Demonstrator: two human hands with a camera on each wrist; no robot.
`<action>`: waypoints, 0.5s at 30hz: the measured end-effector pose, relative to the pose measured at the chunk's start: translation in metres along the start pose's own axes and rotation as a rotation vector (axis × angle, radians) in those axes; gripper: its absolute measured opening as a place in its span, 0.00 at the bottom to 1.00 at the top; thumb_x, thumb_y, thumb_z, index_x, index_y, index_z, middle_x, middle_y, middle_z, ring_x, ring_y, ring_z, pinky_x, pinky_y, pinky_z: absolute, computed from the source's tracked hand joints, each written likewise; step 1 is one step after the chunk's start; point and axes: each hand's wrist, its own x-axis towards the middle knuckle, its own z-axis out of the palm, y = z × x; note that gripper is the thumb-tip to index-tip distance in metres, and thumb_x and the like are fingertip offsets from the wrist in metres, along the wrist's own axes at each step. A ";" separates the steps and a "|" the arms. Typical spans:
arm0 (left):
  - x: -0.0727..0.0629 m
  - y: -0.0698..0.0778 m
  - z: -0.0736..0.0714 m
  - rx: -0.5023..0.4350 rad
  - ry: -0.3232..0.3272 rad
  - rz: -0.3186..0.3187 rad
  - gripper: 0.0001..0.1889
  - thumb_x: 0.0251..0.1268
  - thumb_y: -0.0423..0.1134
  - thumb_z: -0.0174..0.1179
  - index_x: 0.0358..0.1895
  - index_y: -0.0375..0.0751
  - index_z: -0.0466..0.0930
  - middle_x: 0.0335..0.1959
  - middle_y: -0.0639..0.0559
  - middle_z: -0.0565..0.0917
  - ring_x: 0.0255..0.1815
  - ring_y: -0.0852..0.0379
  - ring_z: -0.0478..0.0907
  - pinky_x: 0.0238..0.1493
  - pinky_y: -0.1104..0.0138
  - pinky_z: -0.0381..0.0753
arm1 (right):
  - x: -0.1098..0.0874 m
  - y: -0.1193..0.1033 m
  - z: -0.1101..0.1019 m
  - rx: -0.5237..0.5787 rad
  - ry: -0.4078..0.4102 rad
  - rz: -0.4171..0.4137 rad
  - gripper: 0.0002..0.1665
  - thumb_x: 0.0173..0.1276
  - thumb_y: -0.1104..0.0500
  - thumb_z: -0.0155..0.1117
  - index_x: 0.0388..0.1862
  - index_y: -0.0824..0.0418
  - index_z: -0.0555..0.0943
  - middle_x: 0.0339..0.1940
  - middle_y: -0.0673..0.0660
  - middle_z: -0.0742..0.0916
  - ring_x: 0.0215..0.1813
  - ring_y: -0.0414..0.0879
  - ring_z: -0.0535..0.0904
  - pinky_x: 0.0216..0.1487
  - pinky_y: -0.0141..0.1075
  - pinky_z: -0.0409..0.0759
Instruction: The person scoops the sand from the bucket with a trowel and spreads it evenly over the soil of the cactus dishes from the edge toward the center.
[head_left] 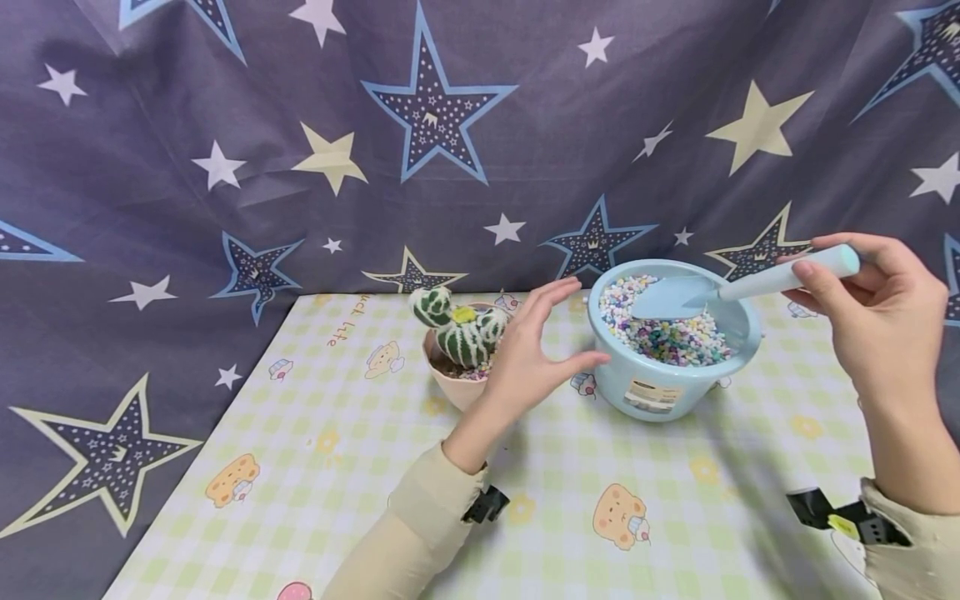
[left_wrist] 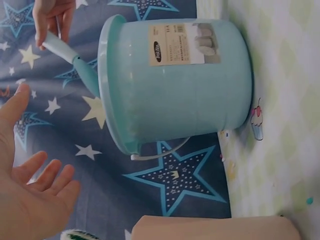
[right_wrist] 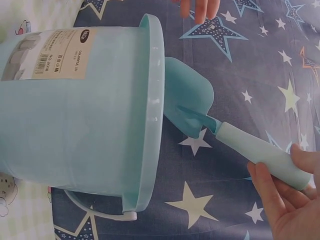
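A light blue bucket (head_left: pixel 693 392) stands on the table, holding small multicoloured pebbles (head_left: pixel 678 337). My right hand (head_left: pixel 888 312) grips the pale handle of a blue hand trowel (head_left: pixel 671 298), thumb on one side and fingers on the other. The trowel's blade is over the pebbles at the bucket's mouth; in the right wrist view its upper face looks bare. My left hand (head_left: pixel 528 354) is spread with thumb and fingers apart, left of the bucket. Behind it, partly hidden, sits a pink pot (head_left: pixel 453 387) with a green-and-white cactus (head_left: pixel 459 342) and pebbles at its base.
A checked cloth (head_left: pixel 300 467) with cartoon prints covers the table. Right behind the bucket and pot hangs a dark star-patterned curtain (head_left: pixel 525 150). The bucket's thin handle (left_wrist: pixel 162 154) hangs at its side. A few loose pebbles lie on the cloth between pot and bucket.
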 end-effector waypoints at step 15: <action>0.001 -0.006 0.020 -0.027 -0.028 -0.067 0.41 0.50 0.49 0.77 0.69 0.46 0.71 0.69 0.52 0.76 0.71 0.57 0.72 0.72 0.60 0.72 | 0.000 0.001 0.000 0.061 -0.002 0.002 0.15 0.63 0.72 0.67 0.50 0.66 0.84 0.35 0.43 0.91 0.36 0.31 0.88 0.37 0.20 0.84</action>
